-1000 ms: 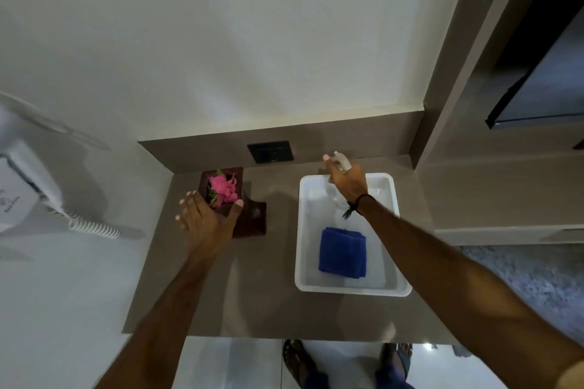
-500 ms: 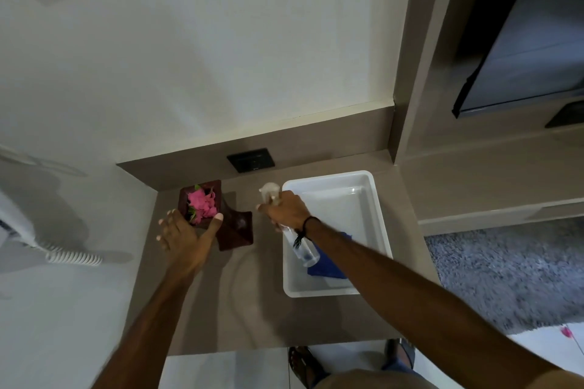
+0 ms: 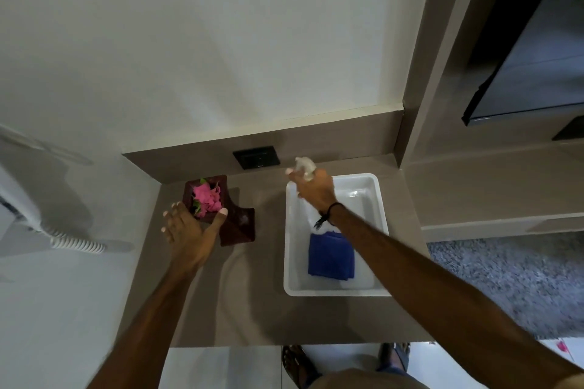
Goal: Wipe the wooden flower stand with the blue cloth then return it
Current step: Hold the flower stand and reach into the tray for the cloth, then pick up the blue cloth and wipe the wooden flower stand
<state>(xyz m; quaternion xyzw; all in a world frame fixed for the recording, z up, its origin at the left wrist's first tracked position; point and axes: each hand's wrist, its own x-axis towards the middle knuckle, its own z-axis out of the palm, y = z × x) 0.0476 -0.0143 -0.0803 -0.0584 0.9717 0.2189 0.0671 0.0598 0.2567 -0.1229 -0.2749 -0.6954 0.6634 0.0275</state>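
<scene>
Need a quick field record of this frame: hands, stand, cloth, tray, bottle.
left hand: open, fingers spread, thumb against the stand's near edge
right hand: shut on spray bottle, above the tray's far left corner
stand: dark wood, on the counter, pink flowers in its top
cloth: blue, folded, lying in the tray, untouched
tray: white, on the counter to the right of the stand
wiping: not yet begun
</scene>
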